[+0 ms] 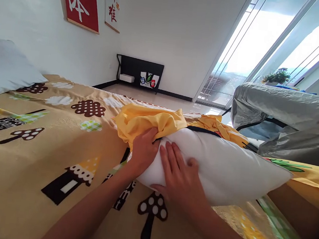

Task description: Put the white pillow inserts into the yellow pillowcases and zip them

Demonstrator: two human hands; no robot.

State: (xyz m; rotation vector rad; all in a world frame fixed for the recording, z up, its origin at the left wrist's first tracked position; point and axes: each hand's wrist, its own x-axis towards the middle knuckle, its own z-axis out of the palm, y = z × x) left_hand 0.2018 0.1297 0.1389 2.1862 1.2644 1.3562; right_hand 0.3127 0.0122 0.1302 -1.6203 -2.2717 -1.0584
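Observation:
A white pillow (227, 175) lies across the bed in front of me, its left end partly inside a yellow pillowcase (148, 120). My left hand (145, 148) is closed on the dark-trimmed edge of the pillowcase, at the pillow's left end. Flat against the pillow's white side rests my right hand (179, 170), fingers stretched out and slightly apart. More yellow fabric shows behind the pillow, bunched up. How far the pillow reaches inside the case is hidden.
The bed has a tan patterned blanket (46, 153). Another pillow (6, 67) lies at the far left. At the right stands something under a silvery cover (287, 113), near a potted plant (278, 76). A black shelf (130, 66) stands by the wall, beside glass doors (233, 59).

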